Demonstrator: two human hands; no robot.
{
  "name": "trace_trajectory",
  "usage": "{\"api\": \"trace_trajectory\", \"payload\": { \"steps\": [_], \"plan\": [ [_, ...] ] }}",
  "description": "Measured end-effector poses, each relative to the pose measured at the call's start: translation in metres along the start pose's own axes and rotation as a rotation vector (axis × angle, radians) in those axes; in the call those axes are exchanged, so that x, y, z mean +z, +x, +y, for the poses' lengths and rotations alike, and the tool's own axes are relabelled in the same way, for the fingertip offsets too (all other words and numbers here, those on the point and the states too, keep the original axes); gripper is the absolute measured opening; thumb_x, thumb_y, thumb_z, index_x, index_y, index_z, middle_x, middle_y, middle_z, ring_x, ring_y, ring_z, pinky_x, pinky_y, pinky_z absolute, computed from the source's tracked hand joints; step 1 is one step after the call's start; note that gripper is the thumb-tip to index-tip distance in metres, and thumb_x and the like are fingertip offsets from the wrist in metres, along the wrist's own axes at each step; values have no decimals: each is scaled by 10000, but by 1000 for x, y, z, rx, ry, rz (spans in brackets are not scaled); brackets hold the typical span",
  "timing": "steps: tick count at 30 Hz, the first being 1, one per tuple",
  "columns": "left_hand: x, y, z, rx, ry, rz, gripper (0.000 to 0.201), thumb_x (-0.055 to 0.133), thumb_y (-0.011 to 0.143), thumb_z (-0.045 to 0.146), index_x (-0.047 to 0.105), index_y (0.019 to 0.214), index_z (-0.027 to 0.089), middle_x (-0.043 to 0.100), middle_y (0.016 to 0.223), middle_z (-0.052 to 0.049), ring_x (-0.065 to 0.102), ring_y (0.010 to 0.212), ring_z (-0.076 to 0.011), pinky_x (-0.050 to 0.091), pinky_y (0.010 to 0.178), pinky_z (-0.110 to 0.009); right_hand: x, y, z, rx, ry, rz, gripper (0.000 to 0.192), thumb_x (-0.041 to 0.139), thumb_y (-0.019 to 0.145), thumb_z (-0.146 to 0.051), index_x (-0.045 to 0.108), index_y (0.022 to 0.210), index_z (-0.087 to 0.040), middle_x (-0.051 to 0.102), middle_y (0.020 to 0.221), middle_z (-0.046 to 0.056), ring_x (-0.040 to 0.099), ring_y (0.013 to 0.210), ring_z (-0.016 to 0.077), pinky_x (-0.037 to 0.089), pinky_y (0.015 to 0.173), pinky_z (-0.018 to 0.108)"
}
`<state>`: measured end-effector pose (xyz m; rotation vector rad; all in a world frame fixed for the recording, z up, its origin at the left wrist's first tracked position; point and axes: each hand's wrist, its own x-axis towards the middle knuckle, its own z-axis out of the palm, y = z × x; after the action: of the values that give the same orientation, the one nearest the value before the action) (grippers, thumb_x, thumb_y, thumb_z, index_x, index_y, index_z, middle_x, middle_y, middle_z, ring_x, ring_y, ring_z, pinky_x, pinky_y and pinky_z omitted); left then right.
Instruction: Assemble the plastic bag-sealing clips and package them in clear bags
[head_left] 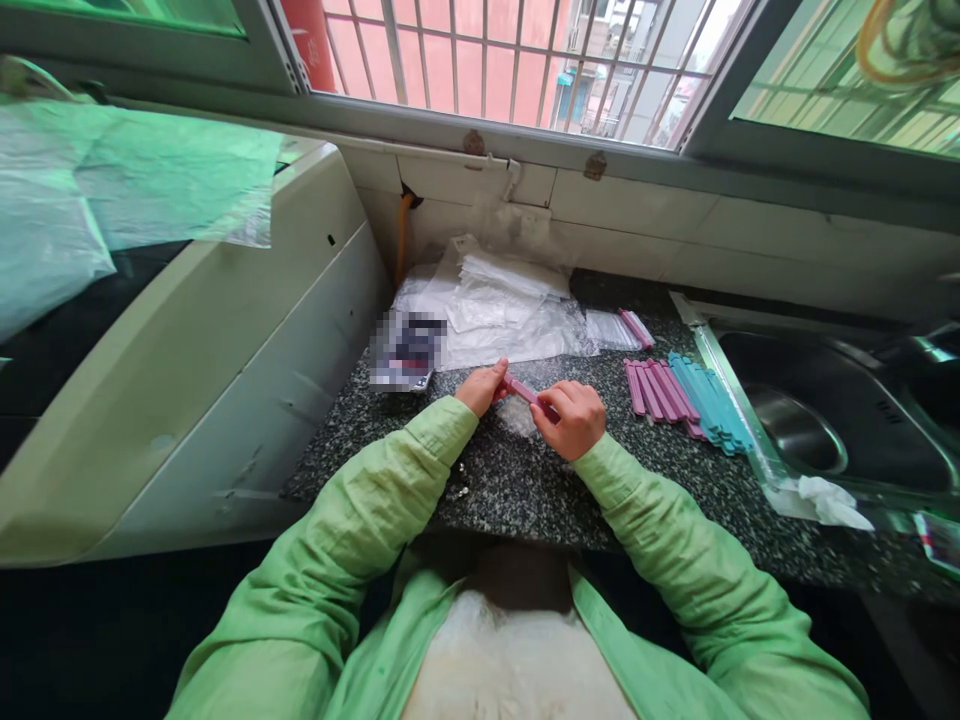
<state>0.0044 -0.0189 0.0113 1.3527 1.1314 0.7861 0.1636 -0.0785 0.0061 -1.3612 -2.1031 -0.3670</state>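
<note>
A slim pink plastic stick (523, 391), much like a bag clip, spans the gap between my two hands above the granite counter (525, 495). My left hand (480, 390) pinches its far left end, and my right hand (574, 418) is closed around its near right end. Some clear plastic (516, 418) lies on the counter just beneath. Right of my right hand, several pink sticks (660, 390) lie in a row against several teal sticks (709, 402). Small shiny bits (463, 490) rest near my left sleeve.
Behind my hands lies a heap of clear plastic bags (502, 300). A phone-like item (409, 350), blurred out, sits to its left. A small bag with pink sticks (621, 330) is at right, before the sink (795, 430). A large pale appliance (247, 330) borders the left side.
</note>
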Motion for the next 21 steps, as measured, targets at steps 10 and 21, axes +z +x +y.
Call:
{"api": "trace_trajectory", "payload": {
  "steps": [10,21],
  "plan": [
    [1,-4,5,85,100,15,583,383,680,700,460,457,168,375,413,31,363,470,-90,322,511,-247,-1,0,-1,-5,13,-3,201,507,808,-333,595,694,-193,597,670,18,492,684,142,295,655,284],
    [0,-2,1,85,95,51,514,432,697,617,495,476,157,385,419,35,343,474,-84,300,503,-241,-2,0,0,-3,22,3,261,493,822,-389,582,674,-193,556,625,15,462,633,134,318,639,267]
  ]
}}
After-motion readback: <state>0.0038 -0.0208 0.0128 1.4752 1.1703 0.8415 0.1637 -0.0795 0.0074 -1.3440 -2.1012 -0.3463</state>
